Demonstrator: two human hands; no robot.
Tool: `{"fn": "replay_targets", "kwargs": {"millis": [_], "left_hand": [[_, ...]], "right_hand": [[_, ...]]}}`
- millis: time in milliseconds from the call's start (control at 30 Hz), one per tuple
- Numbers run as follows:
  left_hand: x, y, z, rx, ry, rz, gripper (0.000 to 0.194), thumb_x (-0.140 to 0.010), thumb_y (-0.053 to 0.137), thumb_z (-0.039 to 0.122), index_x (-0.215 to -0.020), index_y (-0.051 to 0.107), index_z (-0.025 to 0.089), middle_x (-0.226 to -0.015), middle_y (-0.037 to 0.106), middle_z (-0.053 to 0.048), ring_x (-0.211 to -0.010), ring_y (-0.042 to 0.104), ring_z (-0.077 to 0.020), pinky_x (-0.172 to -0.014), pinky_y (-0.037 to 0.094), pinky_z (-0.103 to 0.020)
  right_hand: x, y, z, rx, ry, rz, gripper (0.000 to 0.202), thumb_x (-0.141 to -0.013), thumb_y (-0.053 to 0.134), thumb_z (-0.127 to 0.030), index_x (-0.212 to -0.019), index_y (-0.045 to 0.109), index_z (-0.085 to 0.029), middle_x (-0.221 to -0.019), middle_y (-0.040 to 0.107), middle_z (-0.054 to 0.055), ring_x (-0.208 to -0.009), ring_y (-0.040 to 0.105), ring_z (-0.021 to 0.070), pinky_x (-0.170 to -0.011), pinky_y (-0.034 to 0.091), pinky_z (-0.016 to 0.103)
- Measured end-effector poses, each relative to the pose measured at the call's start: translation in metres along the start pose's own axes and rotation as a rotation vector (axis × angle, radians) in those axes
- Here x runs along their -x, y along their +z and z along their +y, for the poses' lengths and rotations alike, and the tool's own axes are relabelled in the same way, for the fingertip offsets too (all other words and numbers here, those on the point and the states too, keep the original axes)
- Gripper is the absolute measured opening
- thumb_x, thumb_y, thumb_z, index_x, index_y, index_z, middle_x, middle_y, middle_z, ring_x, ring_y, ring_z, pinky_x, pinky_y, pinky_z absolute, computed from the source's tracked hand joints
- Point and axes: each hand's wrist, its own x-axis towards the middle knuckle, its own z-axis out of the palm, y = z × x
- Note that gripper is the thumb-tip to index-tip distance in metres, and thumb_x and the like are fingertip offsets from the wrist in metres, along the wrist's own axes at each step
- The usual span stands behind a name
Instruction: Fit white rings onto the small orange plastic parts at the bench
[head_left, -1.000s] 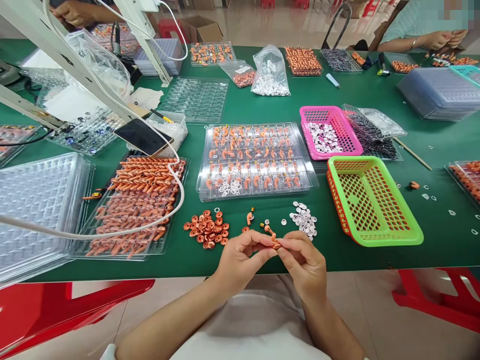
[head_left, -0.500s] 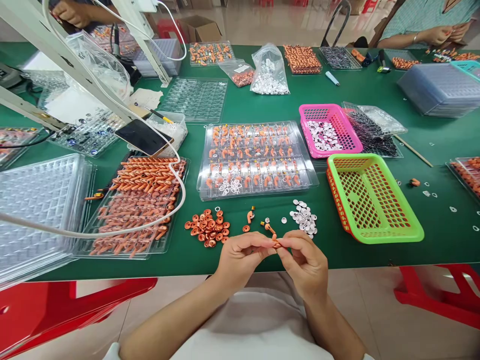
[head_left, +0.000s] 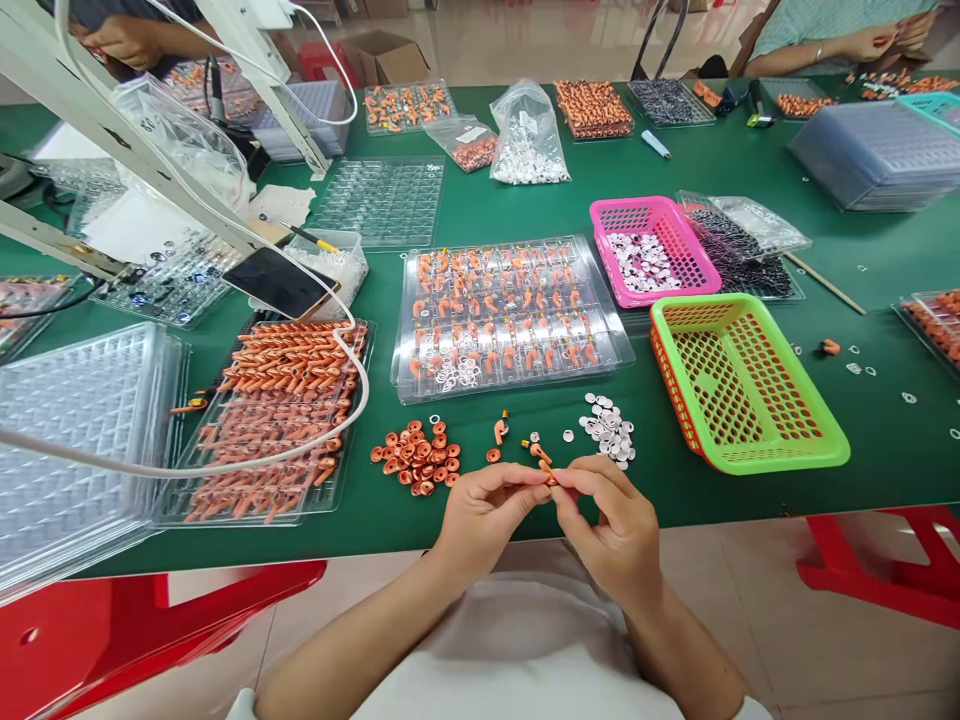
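Slightly tilted the small orange piece [head_left: 550,479] since the earlier frame. Right of the orange discs [head_left: 416,458], pinch it between fingertips of left hand [head_left: 476,515] and right hand [head_left: 621,530], near white discs [head_left: 609,432] farther right.

Copper disc heap [head_left: 416,458]: one, lower centre
White disc heap [head_left: 609,430]: one, lower centre
Pink basket [head_left: 609,268]: one, right of centre
Green basket [head_left: 739,400]: one — nested in one orange-red basket [head_left: 670,385]
Phone [head_left: 281,283]: one, left of centre
Wooden stick [head_left: 825,283]: one, right
Cardboard box [head_left: 384,58]: one, upper left
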Motion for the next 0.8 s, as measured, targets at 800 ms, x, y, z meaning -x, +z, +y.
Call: {"fn": "replay_targets", "kwargs": {"millis": [800], "left_hand": [[-0.009,0.006,-0.005,0.325,-0.276,0.065,0.025,-0.063,0.088,0.027,-0.068,0.067,0.014,-0.066,0.072,-0.001,-0.06,0.067,-0.0114,-0.062,0.055,-0.021]], "right_hand": [[-0.013,-0.004,0.002,0.205,-0.241,-0.083,0.026,-0.087,0.057,-0.007,-0.106,0.062,-0.023,-0.083,0.066,0.006,-0.076,0.064,0.0188,-0.065,0.057,0.031]]}}
